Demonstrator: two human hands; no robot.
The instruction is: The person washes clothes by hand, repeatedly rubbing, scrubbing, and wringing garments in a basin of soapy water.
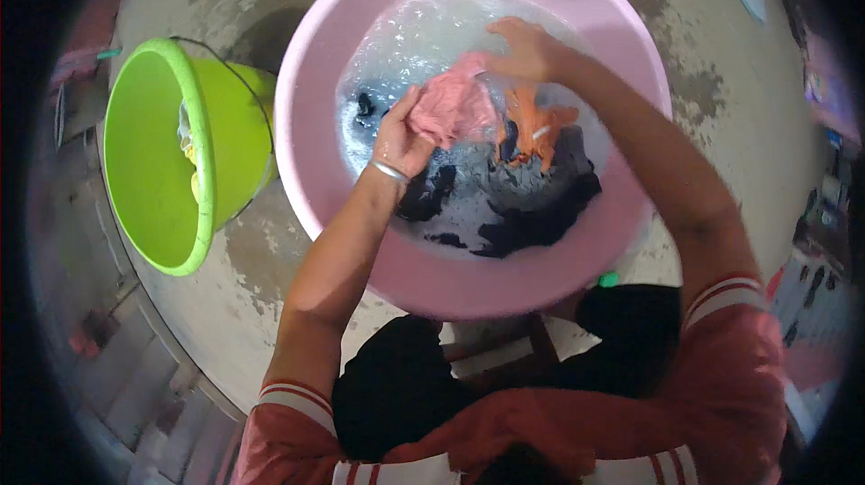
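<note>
A wet pink cloth lies gathered in my left hand, whose fingers and thumb close around its left side. The upper right end of the cloth reaches my right hand. That hand's fingers are spread apart over the water, with one fingertip beside the cloth; whether they touch is unclear. Both hands are above a large pink plastic basin of sudsy water. An orange cloth lies just below my right hand. Dark garments soak in the lower part of the basin, partly under water.
To the left, a lime green bucket with a wire handle leans on its side against the basin; something yellow and white shows inside it. The concrete floor has wet patches. A small green object is near the basin's lower right rim.
</note>
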